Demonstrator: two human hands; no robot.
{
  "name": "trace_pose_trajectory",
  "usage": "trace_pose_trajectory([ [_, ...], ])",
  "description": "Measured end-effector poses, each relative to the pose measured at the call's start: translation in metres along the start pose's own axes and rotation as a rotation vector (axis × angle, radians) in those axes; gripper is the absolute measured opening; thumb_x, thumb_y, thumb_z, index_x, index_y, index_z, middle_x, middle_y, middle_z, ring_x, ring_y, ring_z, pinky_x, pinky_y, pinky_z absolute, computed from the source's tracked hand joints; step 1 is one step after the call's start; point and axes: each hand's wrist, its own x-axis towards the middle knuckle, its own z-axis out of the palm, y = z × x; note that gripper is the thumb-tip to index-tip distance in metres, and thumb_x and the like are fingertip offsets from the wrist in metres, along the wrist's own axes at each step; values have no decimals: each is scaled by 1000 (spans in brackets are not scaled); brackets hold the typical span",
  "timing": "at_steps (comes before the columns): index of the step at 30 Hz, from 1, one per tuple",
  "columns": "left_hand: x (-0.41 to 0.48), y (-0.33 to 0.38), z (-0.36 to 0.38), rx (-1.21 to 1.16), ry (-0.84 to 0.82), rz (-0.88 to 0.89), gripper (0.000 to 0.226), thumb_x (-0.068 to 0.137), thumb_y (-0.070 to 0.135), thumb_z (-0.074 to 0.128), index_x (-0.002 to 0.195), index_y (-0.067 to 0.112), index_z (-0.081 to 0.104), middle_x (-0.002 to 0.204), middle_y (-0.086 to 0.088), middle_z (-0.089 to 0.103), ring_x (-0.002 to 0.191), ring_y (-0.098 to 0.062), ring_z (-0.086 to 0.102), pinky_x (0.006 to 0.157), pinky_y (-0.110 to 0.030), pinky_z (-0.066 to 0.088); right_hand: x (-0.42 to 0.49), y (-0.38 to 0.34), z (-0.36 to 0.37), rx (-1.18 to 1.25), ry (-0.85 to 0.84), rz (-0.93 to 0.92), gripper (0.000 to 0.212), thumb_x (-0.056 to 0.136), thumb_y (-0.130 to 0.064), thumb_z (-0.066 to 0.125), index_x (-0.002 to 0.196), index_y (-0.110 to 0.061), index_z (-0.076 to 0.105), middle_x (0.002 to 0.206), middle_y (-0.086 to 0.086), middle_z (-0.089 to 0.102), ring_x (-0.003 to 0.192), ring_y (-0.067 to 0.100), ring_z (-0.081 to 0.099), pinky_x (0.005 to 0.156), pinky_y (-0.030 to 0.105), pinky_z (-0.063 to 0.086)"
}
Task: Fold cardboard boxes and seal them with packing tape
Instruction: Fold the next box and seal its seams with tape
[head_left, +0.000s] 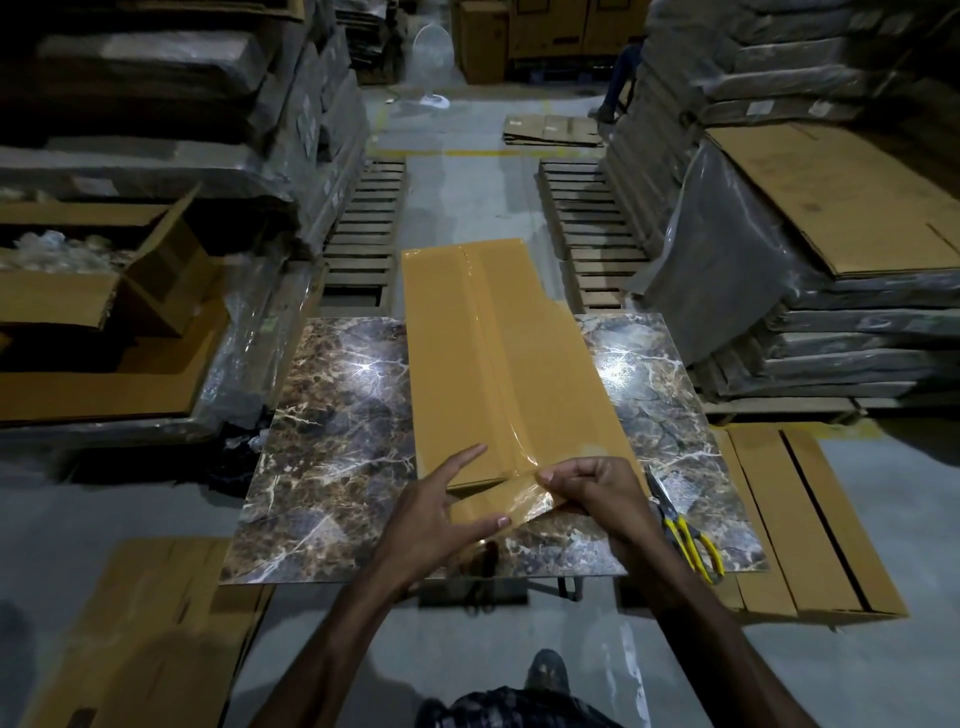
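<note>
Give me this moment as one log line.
step: taping box end | left hand: pressing tape | right hand: pinching tape | scissors: on table, beside box

Forearms (332, 639) bare, with a dark checked shirt (498, 711) and a dark shoe (546, 669).
</note>
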Motion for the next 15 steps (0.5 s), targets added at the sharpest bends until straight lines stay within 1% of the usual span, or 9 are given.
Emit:
trace_pose_trajectory([
  [1, 0, -6, -4, 6, 17, 4, 84, 66, 63, 89, 140, 62, 51, 142, 13, 58, 112, -11, 65, 96, -41, 60, 3, -1, -8, 11, 34, 0, 11, 81, -10, 85, 87, -1, 81, 87, 25, 76, 78, 34, 70, 83, 54, 60],
  [2, 1, -12, -9, 4, 33, 13, 78, 62, 71, 87, 133, 60, 58, 139, 14, 62, 114, -9, 66, 97, -41, 60, 6, -3, -15, 23, 64, -3, 11, 80, -10, 85, 86, -1, 81, 88, 27, 76, 78, 33, 69, 81, 49, 59],
  [3, 1, -18, -14, 6, 48, 23, 74, 57, 80, 83, 125, 59, 64, 132, 18, 68, 113, -6, 68, 97, -41, 60, 8, -6, -23, 37, 86, -4, 10, 80, -10, 85, 84, -2, 81, 88, 28, 75, 78, 32, 68, 78, 43, 58],
  [5, 4, -26, -23, 40, 65, 23, 69, 50, 90, 77, 110, 58, 71, 116, 26, 73, 106, -1, 70, 93, -39, 61, 11, -8, -36, 52, 97, 10, 6, 83, -9, 82, 81, -4, 81, 84, 23, 75, 76, 27, 69, 71, 33, 59],
  [7, 8, -27, -31, 80, 68, 13, 66, 46, 94, 73, 99, 57, 74, 107, 29, 74, 103, 0, 70, 90, -36, 61, 14, -8, -41, 60, 84, 39, 7, 86, -8, 79, 80, -5, 80, 78, 15, 76, 71, 19, 71, 65, 25, 59],
  [10, 17, -23, -40, 144, 36, 9, 65, 42, 99, 69, 91, 57, 76, 99, 24, 77, 99, -1, 71, 87, -35, 61, 19, -7, -42, 73, 90, 75, 6, 87, -7, 79, 81, -4, 78, 76, 10, 76, 67, 14, 72, 63, 23, 60],
  [12, 24, -19, -48, 186, 24, 7, 67, 40, 102, 66, 86, 55, 77, 91, 21, 77, 88, 4, 71, 80, -32, 61, 23, -9, -44, 85, 97, 95, 5, 86, -7, 79, 84, -2, 78, 78, 10, 76, 68, 14, 72, 63, 23, 61],
  [14, 28, -19, -59, 231, -1, 9, 75, 38, 103, 63, 86, 47, 80, 85, 27, 73, 76, 15, 66, 68, -20, 55, 26, -10, -53, 117, 136, 106, 9, 85, -8, 80, 89, 0, 77, 78, 10, 77, 68, 15, 72, 58, 22, 61],
  [15, 28, -19, -65, 246, -13, 9, 78, 40, 101, 65, 88, 42, 81, 85, 28, 73, 75, 17, 65, 65, -12, 49, 27, -12, -60, 129, 159, 110, 11, 85, -8, 80, 91, 1, 77, 79, 10, 77, 68, 15, 73, 57, 21, 60],
])
